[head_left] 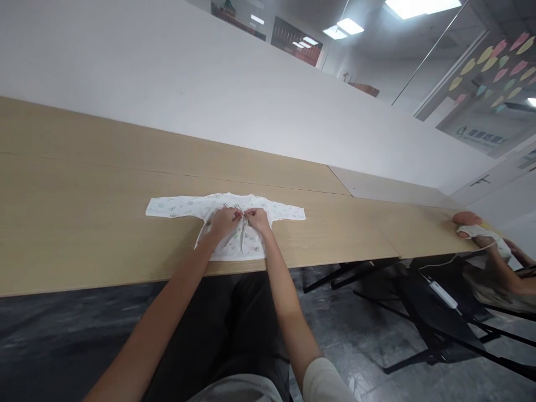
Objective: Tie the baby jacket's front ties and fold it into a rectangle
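Head view. Take the shirt's middle as the dial centre, with 12 o'clock toward the wall. The long-sleeved infant shirt lies face up on the wood-grain table, directly in front of you, its hem along the near edge at 6 o'clock. One sleeve extends to 9 o'clock, the other to 3 o'clock; this spread appears to keep the front flat and accessible.

Your left hand and right hand meet at the upper front, just below the collar. Each pinches cloth between its fingertips, drawing a raised fold that runs down toward 6 o'clock. The opposed grips probably keep the two sides of the front aligned. Whether a snap or tie sits between your fingers is too small to tell. Your forearms come in from 7 and 5 o'clock, leaving both sleeves unobstructed.

Count: one shirt, two sleeves, two of your hands. Well apart, at 3 o'clock, note one doll on the table, with a co-worker's arm reaching to it, apparently to steady it. At 4 o'clock, identify at least one black folding chair and one white power strip.
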`<state>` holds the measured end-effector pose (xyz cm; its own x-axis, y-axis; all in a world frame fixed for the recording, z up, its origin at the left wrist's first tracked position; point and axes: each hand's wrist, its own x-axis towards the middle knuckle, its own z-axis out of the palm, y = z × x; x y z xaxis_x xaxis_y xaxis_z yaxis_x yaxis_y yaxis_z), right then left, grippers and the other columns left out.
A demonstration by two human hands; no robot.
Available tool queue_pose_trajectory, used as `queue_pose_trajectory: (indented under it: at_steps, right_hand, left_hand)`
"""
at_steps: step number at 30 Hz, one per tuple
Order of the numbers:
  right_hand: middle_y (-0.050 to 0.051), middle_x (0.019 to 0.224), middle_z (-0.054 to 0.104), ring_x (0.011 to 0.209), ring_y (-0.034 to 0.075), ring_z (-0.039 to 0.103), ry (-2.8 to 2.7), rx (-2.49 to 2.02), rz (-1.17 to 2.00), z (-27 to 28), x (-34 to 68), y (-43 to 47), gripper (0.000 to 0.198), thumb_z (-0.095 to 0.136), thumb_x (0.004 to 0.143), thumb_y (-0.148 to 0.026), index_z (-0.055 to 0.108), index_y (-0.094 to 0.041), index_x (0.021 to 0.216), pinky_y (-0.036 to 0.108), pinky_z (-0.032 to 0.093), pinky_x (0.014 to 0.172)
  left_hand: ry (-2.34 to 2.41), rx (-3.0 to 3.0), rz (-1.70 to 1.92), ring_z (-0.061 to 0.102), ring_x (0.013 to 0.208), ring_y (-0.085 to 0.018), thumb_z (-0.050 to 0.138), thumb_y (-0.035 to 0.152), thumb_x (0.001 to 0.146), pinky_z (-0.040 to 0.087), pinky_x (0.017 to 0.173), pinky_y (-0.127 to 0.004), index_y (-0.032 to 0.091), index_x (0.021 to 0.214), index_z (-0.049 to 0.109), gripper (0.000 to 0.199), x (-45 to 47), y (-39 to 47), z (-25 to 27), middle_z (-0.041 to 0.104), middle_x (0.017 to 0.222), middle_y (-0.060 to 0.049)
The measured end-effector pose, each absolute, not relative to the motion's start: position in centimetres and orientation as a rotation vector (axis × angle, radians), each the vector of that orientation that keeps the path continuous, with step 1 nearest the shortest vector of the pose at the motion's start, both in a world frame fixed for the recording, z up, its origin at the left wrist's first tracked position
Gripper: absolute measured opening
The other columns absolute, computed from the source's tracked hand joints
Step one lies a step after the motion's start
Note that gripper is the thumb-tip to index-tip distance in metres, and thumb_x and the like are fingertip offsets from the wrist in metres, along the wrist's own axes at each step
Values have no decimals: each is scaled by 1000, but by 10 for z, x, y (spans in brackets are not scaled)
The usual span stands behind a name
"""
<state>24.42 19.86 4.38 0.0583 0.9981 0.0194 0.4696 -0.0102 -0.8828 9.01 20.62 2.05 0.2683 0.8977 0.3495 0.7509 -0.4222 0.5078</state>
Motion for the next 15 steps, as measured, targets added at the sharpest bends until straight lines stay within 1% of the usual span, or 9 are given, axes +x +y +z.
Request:
queue_pose_trajectory:
  at_steps: [6, 11, 15]
  right_hand:
    - [-7, 49, 55, 42, 7, 46, -1395, -1490, 1080, 47, 242, 196, 6, 64, 76, -13, 70, -15, 76, 17, 36, 44]
    - [-8, 46, 53, 39, 5, 43, -1352, -1463, 1152, 49, 241, 194, 4, 66, 76, -11, 68, -14, 74, 17, 33, 41]
    - [-8, 43, 53, 35, 5, 41, -1398, -1461, 1168, 50, 241, 193, 6, 65, 80, -13, 69, -14, 75, 17, 32, 39]
  left_hand:
    - [1525, 2145, 960, 68, 90, -22, 48, 28, 83, 50, 88, -33, 21, 94, 73, 28, 89, 206, 23, 77, 96, -6]
    - [1537, 2085, 960, 69, 87, -21, 48, 29, 83, 51, 82, -31, 21, 94, 73, 28, 89, 202, 27, 77, 95, -6]
    - [1601, 2065, 990, 68, 88, -22, 48, 30, 84, 51, 83, -32, 22, 93, 74, 29, 90, 199, 28, 77, 96, -6]
